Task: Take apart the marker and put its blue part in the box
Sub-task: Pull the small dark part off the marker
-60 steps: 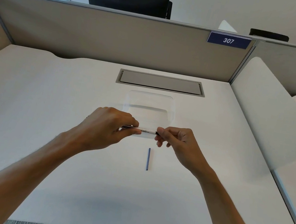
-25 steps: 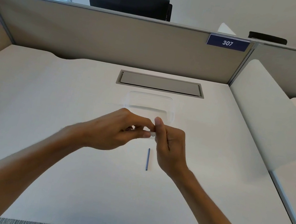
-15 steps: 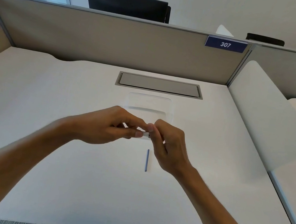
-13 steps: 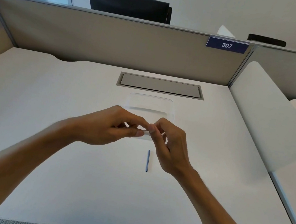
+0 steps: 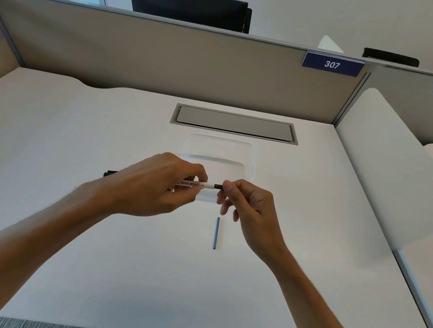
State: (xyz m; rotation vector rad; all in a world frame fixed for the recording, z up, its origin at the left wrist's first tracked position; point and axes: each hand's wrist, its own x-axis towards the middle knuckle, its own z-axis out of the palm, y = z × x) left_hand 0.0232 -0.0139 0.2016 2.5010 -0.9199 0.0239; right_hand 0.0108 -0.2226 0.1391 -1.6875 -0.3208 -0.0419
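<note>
My left hand [image 5: 156,185] grips white whiteboard marker [image 5: 192,184] mid-frame; right hand [image 5: 245,204] pinches its black end. Thin blue rod [image 5: 216,232] below; next, drop into clear plastic box [image 5: 221,150].

**An open-plan office workstation**

The place is an office cubicle. A white table [image 5: 72,142] is fenced at the back by a beige fabric partition [image 5: 169,58] with a metal top rail, and a blue plate [image 5: 332,64] reading "307" is fixed to that rail at the right. A grey cable-access flap [image 5: 235,123] is set flush into the table near the partition. A white side divider [image 5: 393,173] separates this table from the neighbouring one at the right. Beyond the partition, the back of a dark monitor [image 5: 188,5] rises against a plain pale wall.
</note>
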